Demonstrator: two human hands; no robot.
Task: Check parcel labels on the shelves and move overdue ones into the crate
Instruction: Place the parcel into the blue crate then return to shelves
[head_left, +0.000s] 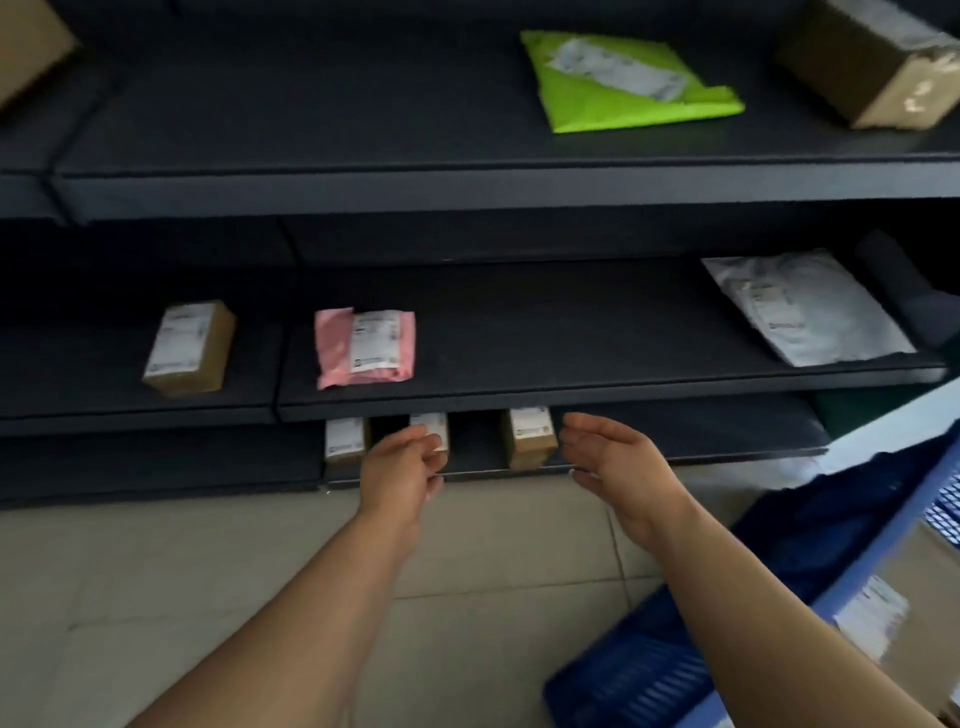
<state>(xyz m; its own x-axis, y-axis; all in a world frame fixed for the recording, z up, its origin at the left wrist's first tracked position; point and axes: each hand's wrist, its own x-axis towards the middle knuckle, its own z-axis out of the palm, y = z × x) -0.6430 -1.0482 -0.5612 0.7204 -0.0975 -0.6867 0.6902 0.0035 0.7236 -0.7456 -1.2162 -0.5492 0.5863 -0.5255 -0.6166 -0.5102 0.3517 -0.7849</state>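
Parcel (435, 427) at curled left hand (397, 465); right hand (608, 452) flat, palm inward.

Parcel labels (178, 340): print illegibly blurred.

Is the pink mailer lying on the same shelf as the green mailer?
No, the pink mailer lies on the middle shelf, one level below the green mailer.
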